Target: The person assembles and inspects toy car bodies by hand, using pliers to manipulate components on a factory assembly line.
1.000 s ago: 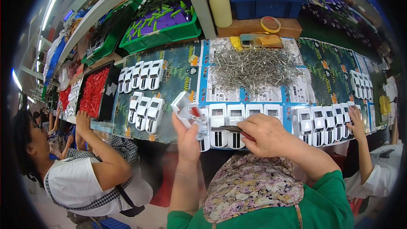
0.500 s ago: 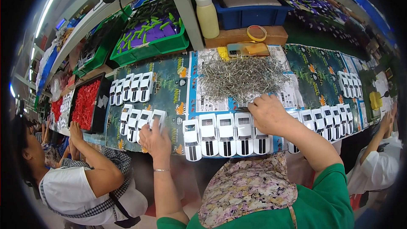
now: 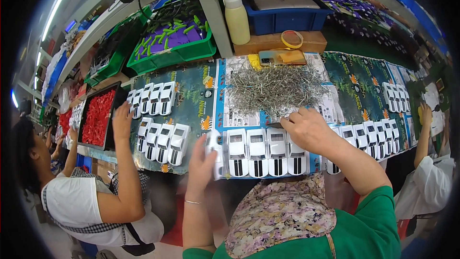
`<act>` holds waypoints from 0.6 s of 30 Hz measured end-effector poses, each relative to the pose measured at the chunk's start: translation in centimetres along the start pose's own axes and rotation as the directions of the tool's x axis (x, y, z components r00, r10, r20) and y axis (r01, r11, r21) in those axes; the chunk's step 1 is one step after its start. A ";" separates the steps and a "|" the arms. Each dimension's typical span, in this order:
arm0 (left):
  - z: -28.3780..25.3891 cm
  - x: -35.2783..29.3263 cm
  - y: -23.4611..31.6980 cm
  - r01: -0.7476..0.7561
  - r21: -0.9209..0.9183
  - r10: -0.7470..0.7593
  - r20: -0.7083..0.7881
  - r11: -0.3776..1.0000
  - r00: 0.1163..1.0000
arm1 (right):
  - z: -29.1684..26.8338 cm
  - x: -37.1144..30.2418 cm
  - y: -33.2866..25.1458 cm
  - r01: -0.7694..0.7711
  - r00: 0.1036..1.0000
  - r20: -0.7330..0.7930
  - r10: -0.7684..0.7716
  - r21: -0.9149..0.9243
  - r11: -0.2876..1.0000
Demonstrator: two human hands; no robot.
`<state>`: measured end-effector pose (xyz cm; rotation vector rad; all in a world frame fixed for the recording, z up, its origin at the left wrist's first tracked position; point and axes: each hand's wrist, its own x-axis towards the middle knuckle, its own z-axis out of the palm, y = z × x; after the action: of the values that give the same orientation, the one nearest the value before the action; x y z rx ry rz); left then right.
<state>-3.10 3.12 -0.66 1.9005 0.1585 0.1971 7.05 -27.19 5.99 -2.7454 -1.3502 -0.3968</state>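
My left hand (image 3: 202, 165) is closed around a white toy car (image 3: 216, 156) at the left end of the front row, and the car is turned on its side; hand and car are slightly blurred. To its right, several white toy cars with black stripes (image 3: 257, 152) lie side by side along the table edge. My right hand (image 3: 306, 129) is above the right part of this row, its fingers pinched on a dark, pointed thing (image 3: 275, 125) whose kind I cannot make out. Just beyond that hand spreads a heap of thin metal pins (image 3: 275, 88).
More white cars stand in two groups at left (image 3: 164, 143) and in a row at right (image 3: 371, 139). A phone (image 3: 282, 57), pale bottle (image 3: 236, 21) and blue bin (image 3: 287, 19) are behind the heap. A co-worker's hand (image 3: 123, 117) reaches to the left cars, by a tray of red parts (image 3: 98, 117).
My left hand has moved right from the left group to the front row's end car and tipped it. My right hand stays nearly still. The left co-worker's hand has reached toward the left cars.
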 end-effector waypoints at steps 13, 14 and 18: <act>4.0 -0.2 4.4 0.330 -0.810 -0.062 0.344 0.485 0.937 | -3.5 -0.3 -3.9 0.323 0.945 0.054 -0.321 -0.035 0.946; 4.2 -0.5 4.3 0.319 -0.803 -0.074 0.328 0.504 0.942 | -3.3 -0.4 -4.0 0.319 0.947 0.050 -0.317 -0.027 0.948; 4.4 -1.2 3.6 0.193 -0.800 0.004 0.237 0.568 0.971 | -2.1 -1.3 -4.4 0.213 0.974 -0.106 -0.199 0.143 0.967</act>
<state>-3.32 -2.40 1.23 0.9405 0.0062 -0.0255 2.39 -25.83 7.46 -2.4424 -1.5765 -0.4041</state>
